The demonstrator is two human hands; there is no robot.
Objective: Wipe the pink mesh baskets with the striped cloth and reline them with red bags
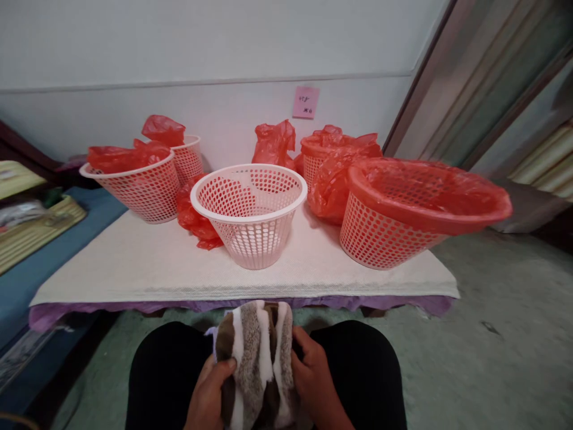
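Note:
A folded, fluffy striped cloth (257, 358) in brown, grey and white is held up between my knees, in front of the bench. My left hand (210, 388) grips its left edge, with the thumb lying across the front. On the other side, my right hand (313, 370) is closed on the right edge, its fingers partly behind the cloth. A small pale purple bit shows at the cloth's upper left. Beyond it stands a white perforated plastic basket (250, 239), with no liner bag in it.
The low bench (147, 269) has a white cover. A bag-lined basket (385, 233) leans outward at right; another basket (147, 191) with red bags stands at left. Red plastic bags (329, 191) lie between baskets. A pink note (305, 102) is on the wall.

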